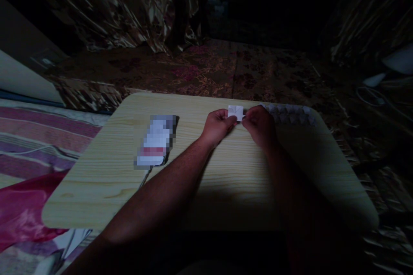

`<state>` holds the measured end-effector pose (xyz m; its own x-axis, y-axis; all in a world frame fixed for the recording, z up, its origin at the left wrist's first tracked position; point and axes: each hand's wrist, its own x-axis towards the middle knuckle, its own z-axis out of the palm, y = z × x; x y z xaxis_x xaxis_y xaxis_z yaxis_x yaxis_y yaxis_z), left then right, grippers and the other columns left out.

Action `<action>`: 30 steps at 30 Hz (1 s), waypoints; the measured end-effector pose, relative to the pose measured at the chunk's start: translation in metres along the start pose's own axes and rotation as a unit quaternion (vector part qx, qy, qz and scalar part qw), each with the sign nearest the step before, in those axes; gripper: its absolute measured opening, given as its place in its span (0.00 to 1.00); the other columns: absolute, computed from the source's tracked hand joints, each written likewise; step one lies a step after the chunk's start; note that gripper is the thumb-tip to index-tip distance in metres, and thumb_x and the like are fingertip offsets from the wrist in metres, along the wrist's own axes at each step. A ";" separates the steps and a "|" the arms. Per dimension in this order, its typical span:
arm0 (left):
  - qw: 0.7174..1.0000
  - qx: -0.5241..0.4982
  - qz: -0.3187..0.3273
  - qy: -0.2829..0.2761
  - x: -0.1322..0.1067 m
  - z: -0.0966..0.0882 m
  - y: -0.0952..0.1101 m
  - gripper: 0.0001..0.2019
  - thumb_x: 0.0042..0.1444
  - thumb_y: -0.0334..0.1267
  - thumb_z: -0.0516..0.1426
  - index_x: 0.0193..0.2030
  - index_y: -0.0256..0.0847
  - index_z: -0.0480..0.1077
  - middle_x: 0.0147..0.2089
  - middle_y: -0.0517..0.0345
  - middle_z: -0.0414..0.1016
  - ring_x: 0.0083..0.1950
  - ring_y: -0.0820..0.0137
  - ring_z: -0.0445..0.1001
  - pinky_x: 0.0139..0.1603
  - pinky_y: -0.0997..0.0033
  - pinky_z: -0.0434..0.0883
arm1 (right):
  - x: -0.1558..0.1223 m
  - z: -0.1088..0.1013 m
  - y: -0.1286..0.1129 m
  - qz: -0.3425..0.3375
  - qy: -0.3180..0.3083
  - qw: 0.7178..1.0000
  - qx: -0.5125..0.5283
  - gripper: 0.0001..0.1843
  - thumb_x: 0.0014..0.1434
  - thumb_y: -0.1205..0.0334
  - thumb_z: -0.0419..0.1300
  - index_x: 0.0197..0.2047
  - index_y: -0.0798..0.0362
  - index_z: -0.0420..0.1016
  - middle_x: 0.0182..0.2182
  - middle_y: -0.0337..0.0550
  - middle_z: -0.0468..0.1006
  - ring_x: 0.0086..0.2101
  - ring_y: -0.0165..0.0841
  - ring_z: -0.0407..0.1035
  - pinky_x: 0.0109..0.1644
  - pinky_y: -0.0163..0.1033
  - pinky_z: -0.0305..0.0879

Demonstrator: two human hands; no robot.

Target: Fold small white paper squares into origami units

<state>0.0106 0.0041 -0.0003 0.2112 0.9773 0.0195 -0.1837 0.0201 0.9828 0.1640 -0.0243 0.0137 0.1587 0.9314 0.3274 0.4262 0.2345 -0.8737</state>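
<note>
A small folded square of white paper (pixel 235 111) with crease lines is held up over the far part of the wooden table (pixel 180 193). My left hand (pixel 217 126) pinches its left and lower edge, the thumb lying across the front. At the lower right corner, the fingertips of my right hand (pixel 260 125) close on a small tip of the paper. The right fingers are dark and partly hidden behind the hand. Just beyond my right hand, rows of small folded paper pieces (pixel 292 114) lie along the table's far right edge.
A phone-like device (pixel 155 139), blurred out, lies on the table's left side with a cable (pixel 145 178) running toward me. A striped bedcover (pixel 41 137) and a magenta cloth (pixel 29 212) are at the left. Gold curtains (pixel 151 4) hang behind; a white cord (pixel 371 94) is at right.
</note>
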 end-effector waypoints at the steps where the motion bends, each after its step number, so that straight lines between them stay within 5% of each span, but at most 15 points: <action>1: 1.000 -0.004 -0.001 0.005 0.000 0.000 0.000 0.10 0.45 0.40 0.64 0.25 0.37 0.70 0.21 0.62 0.69 0.20 0.79 0.61 0.22 0.75 0.55 | -0.001 0.001 0.000 -0.018 0.008 1.000 -0.016 0.08 0.47 0.62 0.62 0.34 0.50 0.69 0.27 0.35 0.74 0.28 0.30 0.68 0.32 0.35 0.64; 17: 0.999 -0.043 -0.012 -0.025 0.004 -0.001 -0.006 0.12 0.44 0.39 0.66 0.33 0.35 0.73 0.25 0.61 0.72 0.23 0.78 0.66 0.26 0.76 0.62 | -0.003 0.006 0.002 -0.023 0.012 0.997 -0.067 0.05 0.49 0.60 0.64 0.31 0.51 0.75 0.25 0.38 0.78 0.26 0.31 0.70 0.33 0.36 0.66; 24: 0.999 0.009 -0.002 -0.050 0.001 0.001 -0.005 0.11 0.46 0.39 0.64 0.34 0.35 0.73 0.26 0.61 0.72 0.24 0.78 0.65 0.25 0.76 0.59 | -0.002 0.003 0.000 -0.017 0.006 0.996 -0.083 0.03 0.51 0.61 0.62 0.28 0.51 0.74 0.23 0.38 0.77 0.26 0.31 0.70 0.31 0.36 0.64; 30: 0.995 0.092 0.022 -0.029 -0.003 0.000 0.000 0.09 0.48 0.40 0.61 0.25 0.38 0.68 0.20 0.64 0.66 0.21 0.78 0.60 0.23 0.75 0.54 | -0.002 0.002 0.000 -0.016 -0.012 0.994 -0.110 0.03 0.49 0.61 0.61 0.26 0.51 0.73 0.22 0.37 0.77 0.26 0.31 0.70 0.31 0.35 0.63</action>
<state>0.0103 0.0012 0.0001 0.2625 0.9625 0.0681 -0.0160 -0.0662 0.9977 0.1621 -0.0257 0.0122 0.1218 0.9316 0.3425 0.6158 0.1997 -0.7622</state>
